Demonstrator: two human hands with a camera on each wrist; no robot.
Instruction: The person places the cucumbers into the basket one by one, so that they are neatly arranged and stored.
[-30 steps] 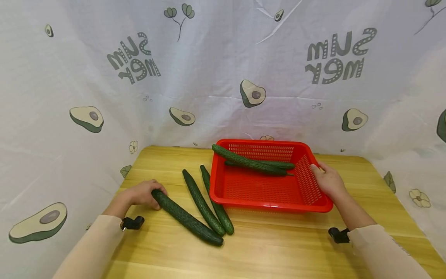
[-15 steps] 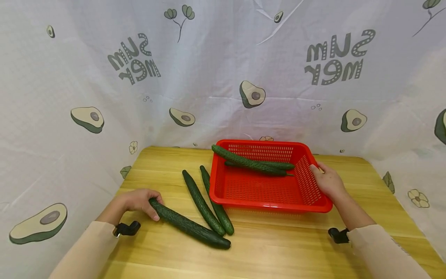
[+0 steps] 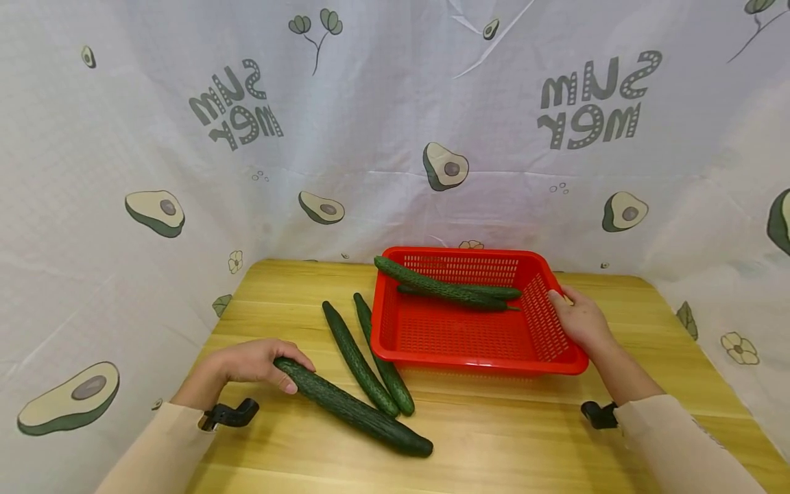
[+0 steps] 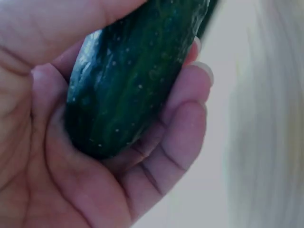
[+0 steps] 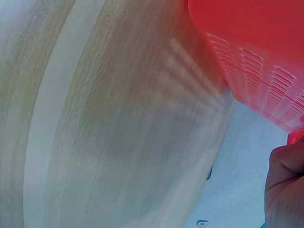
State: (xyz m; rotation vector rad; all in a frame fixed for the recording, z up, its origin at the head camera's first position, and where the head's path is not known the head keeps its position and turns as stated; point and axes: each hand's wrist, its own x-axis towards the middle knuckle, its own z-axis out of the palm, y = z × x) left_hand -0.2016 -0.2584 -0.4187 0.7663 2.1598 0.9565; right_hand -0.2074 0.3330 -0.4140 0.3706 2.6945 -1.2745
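My left hand [image 3: 259,363] grips a dark green cucumber [image 3: 364,415] by its left end, thumb on the near side. In the left wrist view, the fingers curl round the cucumber [image 4: 128,80] and its blunt end sits against the palm. Its other end points right and toward the front of the table. My right hand [image 3: 583,319] holds the right rim of a red plastic basket [image 3: 475,363], thumb over the edge. Inside, one cucumber [image 3: 432,285] lies across another [image 3: 503,293] along the back. The right wrist view catches the basket's slotted side [image 5: 256,66].
Two more cucumbers lie side by side on the wooden table [image 3: 494,439]: a left one [image 3: 354,351] and a right one [image 3: 387,367], which is partly under the basket's left rim. A printed white cloth [image 3: 370,137] hangs behind the table and along its sides.
My left hand has come nearer the front of the table and then right, carrying the cucumber; its far end has swung right and frontward. The right hand and basket stay in place.
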